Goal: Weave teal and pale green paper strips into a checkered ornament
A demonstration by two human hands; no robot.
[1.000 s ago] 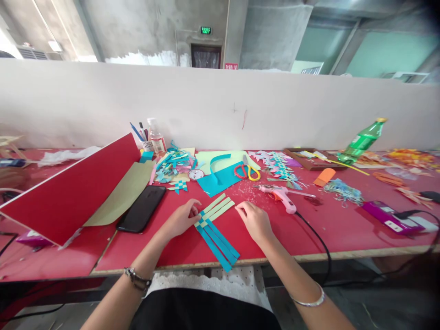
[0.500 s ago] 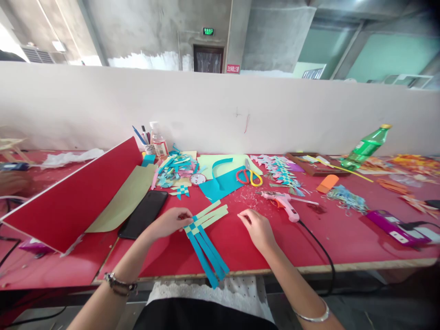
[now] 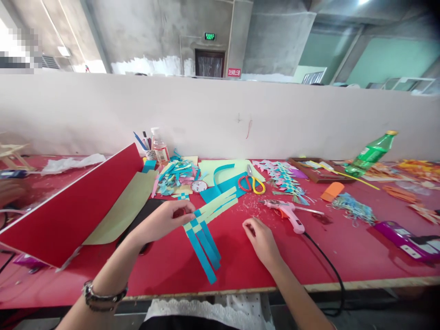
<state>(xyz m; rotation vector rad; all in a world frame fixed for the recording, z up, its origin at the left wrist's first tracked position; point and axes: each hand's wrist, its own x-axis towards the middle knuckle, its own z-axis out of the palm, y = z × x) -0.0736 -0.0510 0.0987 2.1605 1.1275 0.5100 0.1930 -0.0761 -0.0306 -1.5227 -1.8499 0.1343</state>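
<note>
Your left hand pinched on far left corner of woven paper strips, over near middle of red table. Your right hand curled, apart to right — no load visible, can't tell if fingertips meet. Looks mid-weave: next move calls for steady left pinch — right fingers onto loose ends.

Woven paper strips, blue and pale green, ends splayed

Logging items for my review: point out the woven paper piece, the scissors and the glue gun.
Woven paper piece (image 3: 196, 225): head view, on its checkered woven part.
Scissors (image 3: 252, 178): head view, near the pivot.
Glue gun (image 3: 290, 213): head view, on its pink body.
</note>
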